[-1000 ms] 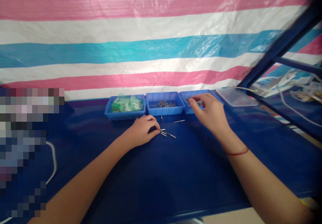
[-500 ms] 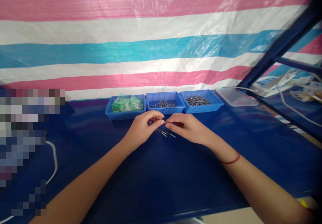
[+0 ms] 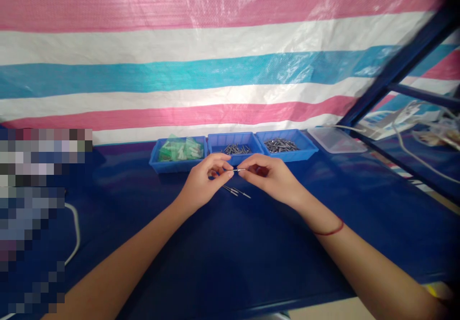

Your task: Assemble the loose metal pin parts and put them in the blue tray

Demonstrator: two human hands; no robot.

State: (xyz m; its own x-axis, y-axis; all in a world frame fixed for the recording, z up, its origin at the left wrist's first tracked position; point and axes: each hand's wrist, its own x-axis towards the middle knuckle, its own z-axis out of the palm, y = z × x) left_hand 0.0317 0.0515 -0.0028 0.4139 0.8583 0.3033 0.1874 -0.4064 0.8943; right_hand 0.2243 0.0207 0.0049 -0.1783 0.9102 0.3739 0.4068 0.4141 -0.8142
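Note:
My left hand and my right hand meet above the blue table, both pinched on a thin metal pin held level between their fingertips. Just below them a few loose metal pins lie on the table. Behind the hands stand three blue trays in a row: the left tray holds green plastic parts, the middle tray holds metal pins, the right tray holds a heap of small dark metal pieces.
A clear plastic lid or box lies right of the trays. A striped tarp hangs behind. A dark blue frame bar slants at the right. A white cable curves at the left by a pixelated area.
My right hand left the right tray and came to the centre to meet my left hand. My left hand lifted off the loose pins, and both hands now hold one pin slightly higher.

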